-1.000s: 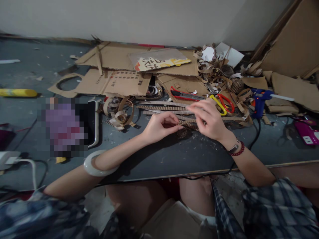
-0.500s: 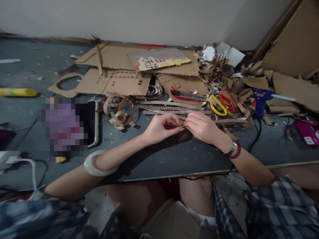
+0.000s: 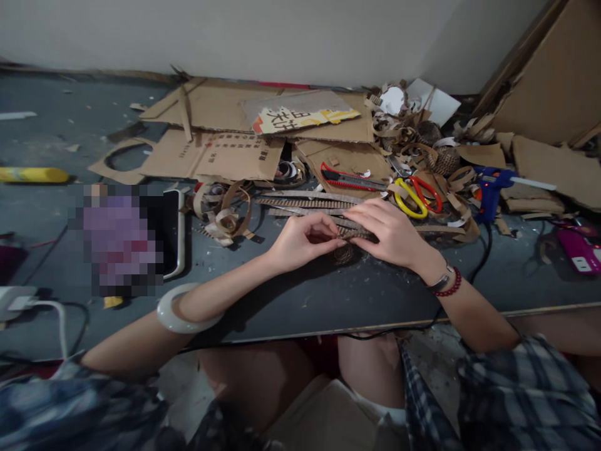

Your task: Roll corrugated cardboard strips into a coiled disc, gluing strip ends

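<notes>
Between my fingertips, low over the grey table (image 3: pixel 291 300), is a thin corrugated cardboard strip (image 3: pixel 348 234). My left hand (image 3: pixel 305 243) pinches it between thumb and fingers. From the right, my right hand (image 3: pixel 387 232) grips the same strip, thumb below and fingers above. Just under the fingertips sits a small brown coil of corrugated cardboard (image 3: pixel 344 253); whether the strip joins it is hard to see. Several flat cardboard strips (image 3: pixel 310 204) lie right behind my hands.
Yellow-and-red-handled scissors (image 3: pixel 413 199) and a red utility knife (image 3: pixel 352 180) lie behind my right hand. A blue glue gun (image 3: pixel 491 191) stands to the right. Curled strips (image 3: pixel 225 216) and a phone (image 3: pixel 173 235) are on the left. Cardboard sheets (image 3: pixel 235 153) cover the back.
My right hand has shifted slightly right, and its fingers have spread out and lifted a little. More of the strip shows between the hands. My left hand stays nearly still.
</notes>
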`<state>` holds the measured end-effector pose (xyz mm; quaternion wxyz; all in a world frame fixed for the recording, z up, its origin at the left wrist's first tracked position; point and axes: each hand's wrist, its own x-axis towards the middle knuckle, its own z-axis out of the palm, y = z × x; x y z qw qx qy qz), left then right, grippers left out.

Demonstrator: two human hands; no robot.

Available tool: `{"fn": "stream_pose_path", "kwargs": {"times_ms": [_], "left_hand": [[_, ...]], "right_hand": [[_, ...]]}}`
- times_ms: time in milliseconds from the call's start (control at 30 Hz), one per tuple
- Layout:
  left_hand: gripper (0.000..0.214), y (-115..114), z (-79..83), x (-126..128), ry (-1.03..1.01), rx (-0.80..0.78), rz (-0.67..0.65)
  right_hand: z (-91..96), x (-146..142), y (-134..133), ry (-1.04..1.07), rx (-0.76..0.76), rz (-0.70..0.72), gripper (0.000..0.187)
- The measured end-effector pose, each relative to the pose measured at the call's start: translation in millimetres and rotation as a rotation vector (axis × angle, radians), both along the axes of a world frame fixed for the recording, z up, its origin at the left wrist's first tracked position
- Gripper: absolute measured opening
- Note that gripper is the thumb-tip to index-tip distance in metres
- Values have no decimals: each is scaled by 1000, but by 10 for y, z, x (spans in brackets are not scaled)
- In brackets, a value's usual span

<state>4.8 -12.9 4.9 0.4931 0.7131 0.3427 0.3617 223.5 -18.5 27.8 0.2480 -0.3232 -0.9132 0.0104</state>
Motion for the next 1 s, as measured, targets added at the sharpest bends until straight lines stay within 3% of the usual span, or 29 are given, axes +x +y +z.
{"fn": "stream_pose_path", "kwargs": {"times_ms": [200,333,467,600,833,933,1000], "left_hand": [[22,-8,-15,-12,6,109,57],[14,-50,-31,-10,99,454,117],[10,-56,-17,-46,186,838,103],[13,-33,11,-116,237,1061,-5],[20,-47,-31,-205,262,1182,-116],[23,-50,-42,-222,238,1155,-161],[25,-54,-24,-206,211,1122,-180]], "right_hand": [[-62,16,36,235,99,-36,12],[-80,17,40,357,68,-78,8],[24,7,-12,362,-174,-90,14],[124,4,-31,219,-444,-107,25],[206,66,37,234,-986,109,31],[217,85,51,278,-1109,159,32],[210,84,55,296,-1110,172,31]]}}
